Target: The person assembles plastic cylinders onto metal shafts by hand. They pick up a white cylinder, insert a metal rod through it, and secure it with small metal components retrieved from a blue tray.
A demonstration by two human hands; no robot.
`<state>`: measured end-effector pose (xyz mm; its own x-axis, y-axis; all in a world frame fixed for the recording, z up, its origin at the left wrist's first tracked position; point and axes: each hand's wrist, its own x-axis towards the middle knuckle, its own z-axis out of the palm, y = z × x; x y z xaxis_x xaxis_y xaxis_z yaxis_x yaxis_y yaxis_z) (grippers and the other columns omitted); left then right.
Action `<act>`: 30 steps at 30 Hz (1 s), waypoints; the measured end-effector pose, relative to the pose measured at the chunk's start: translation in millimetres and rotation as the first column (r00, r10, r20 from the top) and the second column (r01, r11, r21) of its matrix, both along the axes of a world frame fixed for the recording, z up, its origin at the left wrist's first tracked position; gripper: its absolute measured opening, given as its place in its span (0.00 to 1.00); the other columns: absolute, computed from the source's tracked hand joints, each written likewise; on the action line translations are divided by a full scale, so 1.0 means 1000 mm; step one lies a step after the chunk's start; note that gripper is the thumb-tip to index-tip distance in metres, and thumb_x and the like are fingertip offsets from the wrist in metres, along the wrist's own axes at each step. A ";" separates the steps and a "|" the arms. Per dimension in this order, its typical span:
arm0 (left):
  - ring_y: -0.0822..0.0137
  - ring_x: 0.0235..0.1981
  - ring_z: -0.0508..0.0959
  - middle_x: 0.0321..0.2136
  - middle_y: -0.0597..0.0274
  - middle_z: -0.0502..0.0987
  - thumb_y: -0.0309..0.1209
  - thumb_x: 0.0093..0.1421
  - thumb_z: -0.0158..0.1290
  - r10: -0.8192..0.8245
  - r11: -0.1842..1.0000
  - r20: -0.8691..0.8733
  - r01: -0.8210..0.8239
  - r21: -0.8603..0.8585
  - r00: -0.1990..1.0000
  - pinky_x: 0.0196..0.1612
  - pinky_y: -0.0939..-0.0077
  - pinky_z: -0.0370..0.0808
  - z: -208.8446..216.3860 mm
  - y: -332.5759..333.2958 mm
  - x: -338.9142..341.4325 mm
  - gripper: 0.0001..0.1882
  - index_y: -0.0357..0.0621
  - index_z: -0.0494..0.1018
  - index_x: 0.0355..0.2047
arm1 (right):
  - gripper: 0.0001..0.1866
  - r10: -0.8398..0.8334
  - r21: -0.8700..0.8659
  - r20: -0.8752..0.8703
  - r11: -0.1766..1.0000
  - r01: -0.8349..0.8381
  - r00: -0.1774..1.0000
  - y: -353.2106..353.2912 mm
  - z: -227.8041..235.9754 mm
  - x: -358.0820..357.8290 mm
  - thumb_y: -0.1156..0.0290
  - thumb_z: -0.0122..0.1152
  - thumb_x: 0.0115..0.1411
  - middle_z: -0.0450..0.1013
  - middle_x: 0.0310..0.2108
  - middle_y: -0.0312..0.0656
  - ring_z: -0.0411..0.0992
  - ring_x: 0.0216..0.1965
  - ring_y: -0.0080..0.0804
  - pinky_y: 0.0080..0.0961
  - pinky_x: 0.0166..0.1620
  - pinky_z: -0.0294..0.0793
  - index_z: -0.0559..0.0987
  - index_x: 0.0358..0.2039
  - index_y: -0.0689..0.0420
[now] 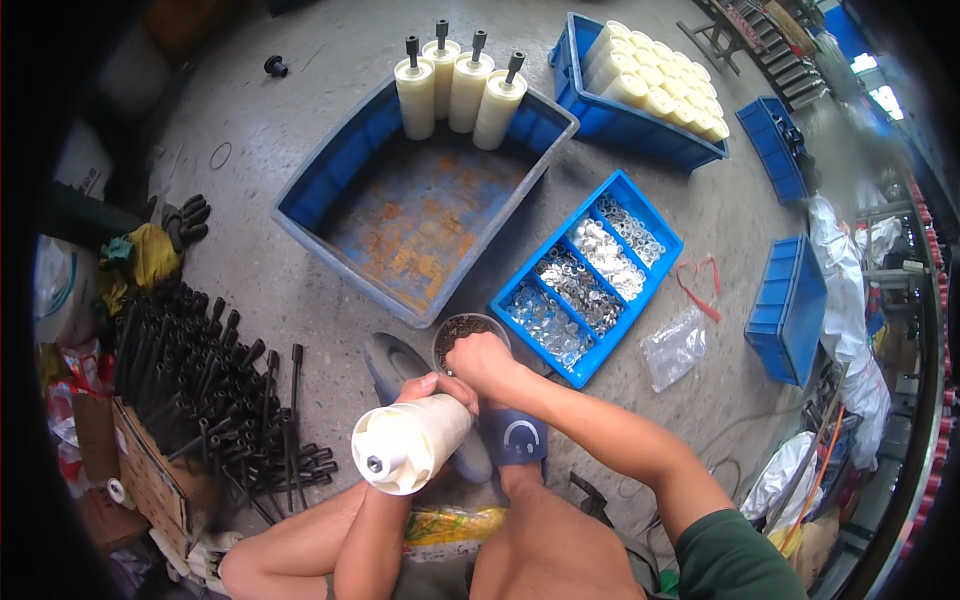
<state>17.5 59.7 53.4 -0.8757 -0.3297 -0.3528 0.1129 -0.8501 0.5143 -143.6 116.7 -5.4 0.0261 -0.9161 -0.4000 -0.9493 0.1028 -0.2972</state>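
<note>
L hand (458,389) has fingers wrapped round cream roller (425,430), near side of parts bowl (437,352) — R hand (484,362) dips in, fingers hidden, can't tell grip. Prob. picking step; next needs sure pinch.

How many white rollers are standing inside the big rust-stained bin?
4, at the far end of the bin: the leftmost roller, second roller, third roller and rightmost roller. None seems hidden.

Smooth, faintly glossy cream plastic forms the held cylinder (440,425), glossy blue plastic the divided tray (637,315), shiny metal its washers (580,285) — beside a scuffed, rust-blotched bin (410,220), matt black rods (205,370), crinkled clear-plastic bag (673,350), dull cloth sleeve (740,555) and rough, concrete-like floor (310,330).
</note>
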 end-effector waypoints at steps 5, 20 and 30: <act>0.55 0.32 0.82 0.30 0.44 0.82 0.44 0.72 0.46 -0.025 0.998 0.119 0.032 -0.055 0.993 0.41 0.64 0.79 -0.013 -0.010 0.014 0.26 0.30 0.81 0.32 | 0.05 -0.276 -0.396 0.308 0.833 0.386 0.911 0.026 0.034 -0.037 0.72 0.63 0.60 0.80 0.35 0.51 0.81 0.36 0.56 0.48 0.39 0.82 0.81 0.35 0.58; 0.58 0.35 0.80 0.30 0.47 0.81 0.45 0.72 0.47 -0.030 0.996 0.272 0.052 -0.073 0.962 0.46 0.66 0.76 -0.007 -0.004 -0.003 0.25 0.33 0.80 0.31 | 0.08 -0.424 -0.099 -0.029 0.903 0.419 0.905 0.086 0.016 -0.105 0.68 0.68 0.59 0.80 0.33 0.52 0.81 0.37 0.56 0.51 0.40 0.81 0.81 0.30 0.59; 0.67 0.31 0.84 0.30 0.53 0.85 0.38 0.70 0.51 -0.014 0.998 0.239 0.028 -0.058 0.971 0.40 0.76 0.79 -0.019 0.000 -0.001 0.20 0.30 0.82 0.35 | 0.05 -0.467 0.321 0.884 0.574 0.754 -0.021 0.067 0.214 -0.050 0.75 0.67 0.66 0.77 0.26 0.33 0.72 0.24 0.15 0.14 0.26 0.68 0.82 0.35 0.64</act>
<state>16.0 59.3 34.4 -0.7755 -0.3394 -0.5324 -0.0370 -0.8174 0.5749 -193.9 184.1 208.2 -0.4280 -0.8070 -0.4069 0.2926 0.3023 -0.9072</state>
